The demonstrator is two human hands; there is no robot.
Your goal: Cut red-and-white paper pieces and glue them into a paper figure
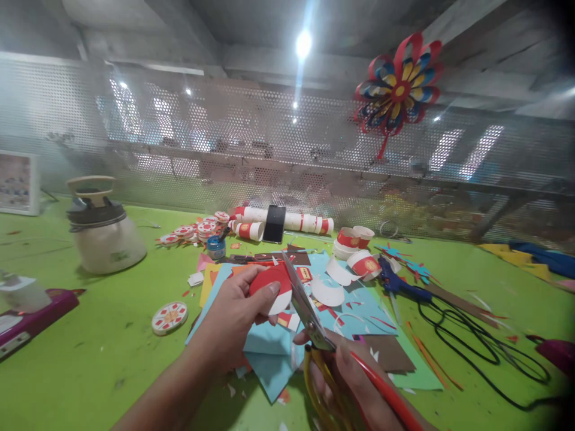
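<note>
My left hand (227,320) pinches a rounded red and white piece of paper (273,280) between thumb and fingers above the table's middle. My right hand (354,374) is wrapped around a pair of scissors (308,308) with yellow handles. The scissor blades point up and away, right beside the paper's right edge; whether they touch it I cannot tell. A slim red stick (381,386) also lies along my right hand, its kind unclear. Beneath both hands spread light blue paper sheets (269,347), with curved white paper offcuts (327,292) to the right.
Red and white paper cups (363,263) and a glue gun (404,284) with a looping black cord stand right. A phone (274,223) leans against stacked cups at the back. Left are decorated discs (169,317), a blue jar (216,246), a large kettle (105,233) and a power strip (40,320).
</note>
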